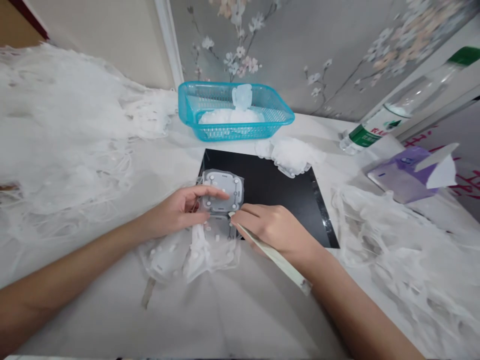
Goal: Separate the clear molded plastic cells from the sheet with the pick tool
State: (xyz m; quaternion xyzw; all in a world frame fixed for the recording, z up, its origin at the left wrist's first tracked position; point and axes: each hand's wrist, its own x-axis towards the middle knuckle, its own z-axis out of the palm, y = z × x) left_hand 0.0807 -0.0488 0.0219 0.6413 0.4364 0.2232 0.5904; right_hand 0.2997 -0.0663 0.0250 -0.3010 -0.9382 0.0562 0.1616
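Note:
My left hand (183,210) rests on a translucent white rubbery sheet of moulded square parts (221,192) that lies on the near left corner of a black mat (277,190). Its index finger presses flat across the top part while the thumb pinches the sheet's lower edge. My right hand (273,227) is closed round a long thin pale stick-like tool (277,259), whose tip touches the sheet just right of my left thumb. More of the same sheet (187,252) trails off the mat toward me.
A turquoise plastic basket (275,107) with white parts stands behind the mat. A heap of white parts (292,155) sits on the mat's far edge. Piles of white trimmings (63,145) lie left and right (405,250). A plastic bottle (378,125) and a purple tissue pack (405,175) lie at right.

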